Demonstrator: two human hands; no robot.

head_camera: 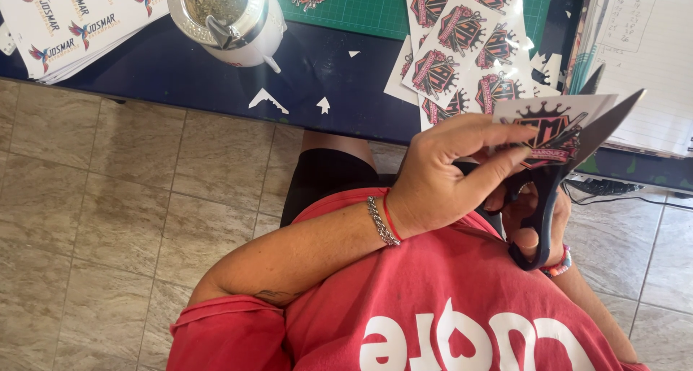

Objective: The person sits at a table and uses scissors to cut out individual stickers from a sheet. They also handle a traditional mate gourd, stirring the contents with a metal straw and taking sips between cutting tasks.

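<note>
Printed sticker sheet (pixel 552 129): white, with a crowned red-and-black emblem, held off the counter at right, tilted, edge between the blades. Dark-handled scissors (pixel 559 172): blades parted, pointing up and right, handles low near the red shirt, crossing beneath the sheet.

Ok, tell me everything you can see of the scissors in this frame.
The scissors have dark handle loops and long, pointed grey metal blades, parted and aimed up and to the right. The right hand grips the loops low in front of the red shirt. A printed paper cut-out, held by the left hand, sits between the blades. They are off the table, in the air.
</note>
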